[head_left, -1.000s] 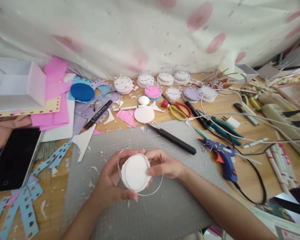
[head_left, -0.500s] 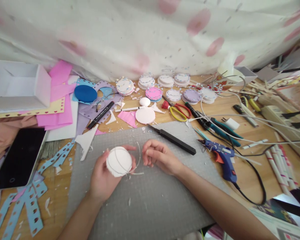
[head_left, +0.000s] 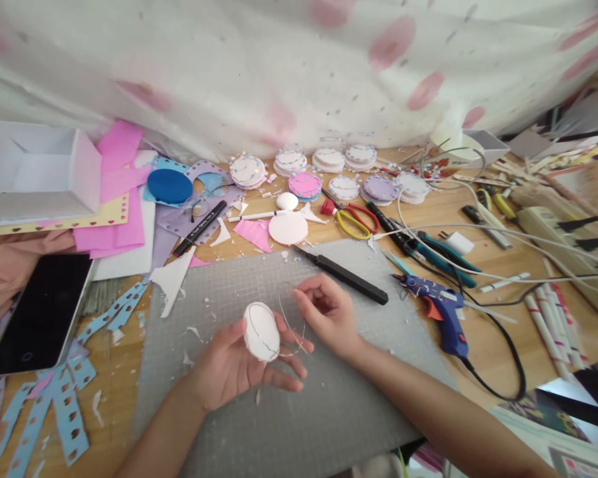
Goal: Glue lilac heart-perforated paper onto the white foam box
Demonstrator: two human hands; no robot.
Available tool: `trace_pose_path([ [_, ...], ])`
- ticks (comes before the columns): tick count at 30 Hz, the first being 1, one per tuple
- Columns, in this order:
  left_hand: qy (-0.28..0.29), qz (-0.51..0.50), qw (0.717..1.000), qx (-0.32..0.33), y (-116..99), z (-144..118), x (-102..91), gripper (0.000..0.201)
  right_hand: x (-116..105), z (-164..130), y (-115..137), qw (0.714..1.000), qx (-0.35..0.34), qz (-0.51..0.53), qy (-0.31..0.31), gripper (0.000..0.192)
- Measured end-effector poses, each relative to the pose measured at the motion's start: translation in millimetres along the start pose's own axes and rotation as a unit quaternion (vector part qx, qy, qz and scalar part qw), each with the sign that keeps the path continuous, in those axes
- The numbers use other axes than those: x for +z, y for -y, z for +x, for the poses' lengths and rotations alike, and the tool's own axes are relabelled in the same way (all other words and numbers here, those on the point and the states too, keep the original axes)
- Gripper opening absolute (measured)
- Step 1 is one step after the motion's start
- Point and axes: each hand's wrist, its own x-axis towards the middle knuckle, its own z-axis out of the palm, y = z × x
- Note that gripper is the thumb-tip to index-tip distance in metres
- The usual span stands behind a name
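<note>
My left hand (head_left: 234,368) holds a thick white foam disc (head_left: 261,330) upright, palm up, above the grey cutting mat (head_left: 299,425). A thin silver wire (head_left: 292,324) loops around the disc and curls off to its right. My right hand (head_left: 326,313) pinches that wire just right of the disc, fingers closed on it.
A black craft knife (head_left: 349,275) lies on the mat's far edge. A blue glue gun (head_left: 441,312) with its black cord lies at the right, scissors (head_left: 353,219) and finished round discs (head_left: 303,182) behind. A dark tablet (head_left: 40,312), paper scraps and a white box (head_left: 30,169) lie at the left.
The disc has turned from face-on to edge-on in my left hand, which opened palm up and shifted right. My right hand rose slightly, and the wire loop drew in tighter around the disc.
</note>
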Motion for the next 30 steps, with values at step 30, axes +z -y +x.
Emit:
trace_pose_path([
  [30,-0.150,0.322,0.901,0.248,3,2,-9.6,0.063,-11,-11,8,0.854,-0.456,-0.237,0.086,0.015],
])
